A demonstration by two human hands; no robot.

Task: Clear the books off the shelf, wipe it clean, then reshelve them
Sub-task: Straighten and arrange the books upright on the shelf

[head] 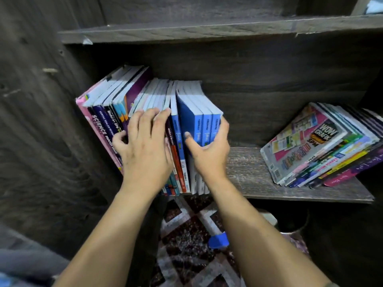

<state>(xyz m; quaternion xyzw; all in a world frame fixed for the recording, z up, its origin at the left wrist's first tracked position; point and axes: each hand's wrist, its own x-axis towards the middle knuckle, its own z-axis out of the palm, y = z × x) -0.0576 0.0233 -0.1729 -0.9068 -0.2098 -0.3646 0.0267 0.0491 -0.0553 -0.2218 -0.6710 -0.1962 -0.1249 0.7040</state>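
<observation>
A row of upright books [116,112] leans against the left wall of a dark wooden shelf [248,172]. My left hand [145,146] lies flat on their spines, fingers hooked over the top edges of the middle books. My right hand [207,150] grips three blue books [205,119] at the right end of the row, thumb on the left side and fingers round the right, tilting them away from the others. A second group of books [317,146] leans over at the right end of the shelf.
Bare shelf board shows between the two groups of books. Another shelf board [186,32] runs above. Below lies a patterned carpet [186,235] with a blue-tipped object [218,241] on it. A dark side panel [41,121] stands at the left.
</observation>
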